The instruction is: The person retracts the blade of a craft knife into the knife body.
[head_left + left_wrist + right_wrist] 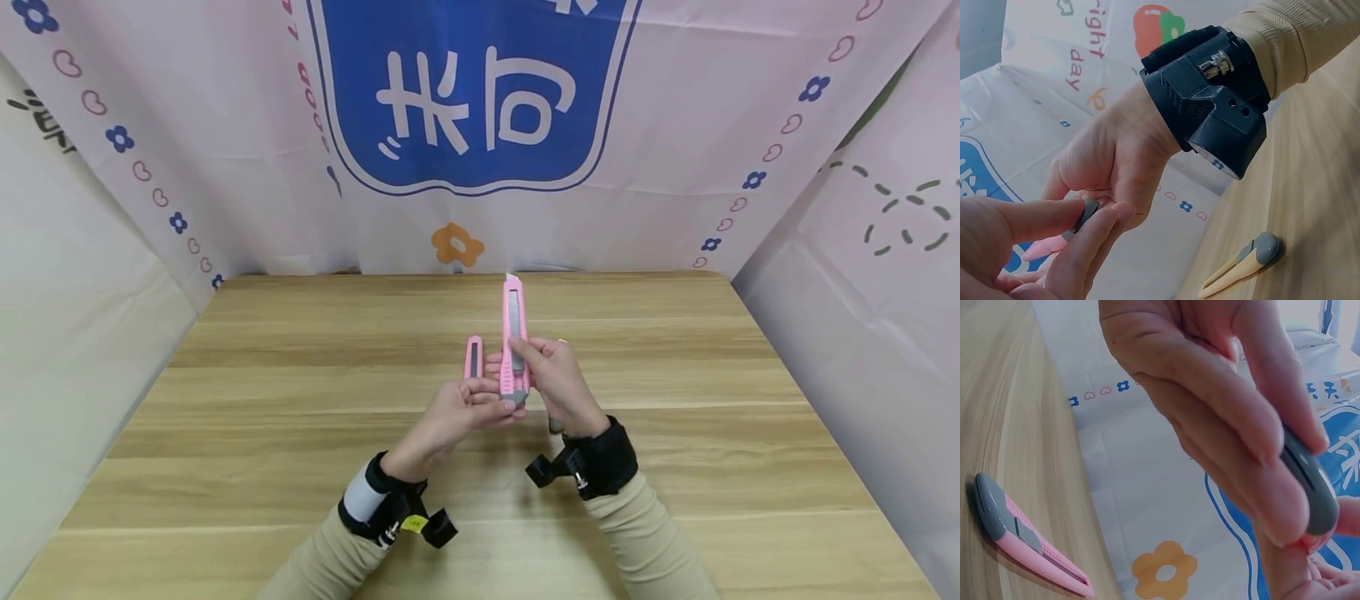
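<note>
A pink utility knife (513, 312) with a grey end cap stands nearly upright between both hands, a pale slanted tip at its top. My left hand (461, 408) pinches the grey cap (1313, 481) between thumb and fingers. From the other side my right hand (558, 375) grips the body, its thumb lying on the front near the slot. Behind the left fingers, a second pink utility knife (472, 357) lies on the table. A beige utility knife (1244, 262) with a grey cap lies there too, mostly hidden under my right hand in the head view.
The wood-grain table (262, 400) ends at a printed cloth backdrop (262, 192) with a blue emblem. Pale cloth also hangs along the left and right sides. Each wrist wears a black strap with a small camera (438, 527).
</note>
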